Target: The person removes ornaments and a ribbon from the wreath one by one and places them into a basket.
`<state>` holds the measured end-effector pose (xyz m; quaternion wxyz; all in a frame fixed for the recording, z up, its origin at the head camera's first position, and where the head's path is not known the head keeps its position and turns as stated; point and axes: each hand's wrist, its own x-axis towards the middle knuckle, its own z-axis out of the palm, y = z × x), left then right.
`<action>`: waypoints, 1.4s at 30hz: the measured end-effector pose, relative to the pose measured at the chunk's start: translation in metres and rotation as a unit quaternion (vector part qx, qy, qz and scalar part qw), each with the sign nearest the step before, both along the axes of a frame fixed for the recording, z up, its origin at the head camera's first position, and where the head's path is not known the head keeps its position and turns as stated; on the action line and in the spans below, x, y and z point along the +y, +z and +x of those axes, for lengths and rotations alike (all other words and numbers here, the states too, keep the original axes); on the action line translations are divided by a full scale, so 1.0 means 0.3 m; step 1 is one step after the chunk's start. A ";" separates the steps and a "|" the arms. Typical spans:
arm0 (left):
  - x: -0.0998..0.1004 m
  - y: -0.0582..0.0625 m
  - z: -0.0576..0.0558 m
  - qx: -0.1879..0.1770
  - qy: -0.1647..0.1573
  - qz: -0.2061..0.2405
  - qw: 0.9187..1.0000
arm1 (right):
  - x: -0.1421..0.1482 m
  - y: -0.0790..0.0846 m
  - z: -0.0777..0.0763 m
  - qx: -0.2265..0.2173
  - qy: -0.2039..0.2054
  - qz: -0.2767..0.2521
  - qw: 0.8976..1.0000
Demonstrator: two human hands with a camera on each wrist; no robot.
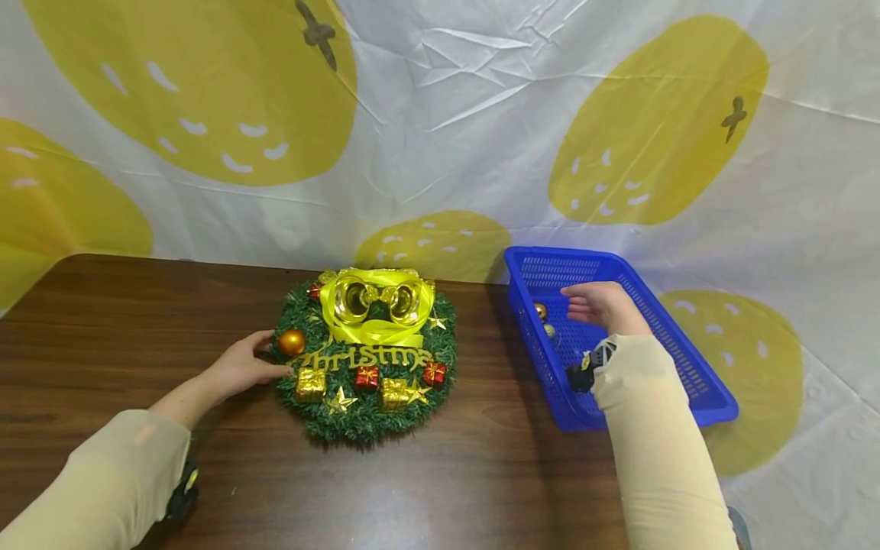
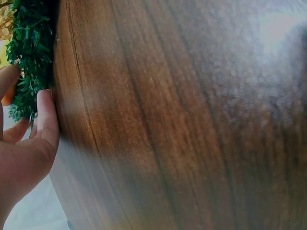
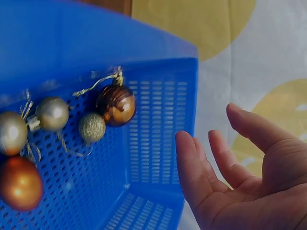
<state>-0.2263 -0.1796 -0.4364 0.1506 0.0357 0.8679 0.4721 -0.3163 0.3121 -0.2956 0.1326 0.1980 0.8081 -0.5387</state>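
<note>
Five baubles (image 3: 91, 128) showing in right-wrist view, two in head view. Left hand (image 1: 241, 368) gripping wreath (image 1: 367, 422) at 9 o'clock; right hand (image 1: 603, 305), fingers relaxed, hovering over basket (image 1: 574, 412). Wreath lying on table (image 1: 481, 473), room spreading toward 6 o'clock.

Gold letters (image 1: 374, 357) reading "Christma" cross the green wreath (image 1: 360, 429) before me, the word's ends unclear.
</note>
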 end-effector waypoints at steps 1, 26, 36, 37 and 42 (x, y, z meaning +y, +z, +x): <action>0.000 0.000 0.000 -0.001 0.000 0.001 1.000 | -0.007 0.003 -0.001 0.003 0.004 -0.005 1.000; 0.002 0.003 0.002 -0.002 0.000 0.001 1.000 | -0.413 0.065 0.024 0.109 0.145 -0.088 0.980; 0.001 0.002 0.003 -0.003 -0.001 0.003 1.000 | -0.565 0.038 0.058 0.091 0.182 -0.103 0.974; 0.000 0.002 0.003 -0.003 -0.001 0.003 1.000 | -0.578 0.033 0.059 0.089 0.186 -0.103 0.973; 0.000 0.000 0.002 -0.001 -0.002 0.002 1.000 | -0.639 0.015 0.070 0.083 0.203 -0.105 0.970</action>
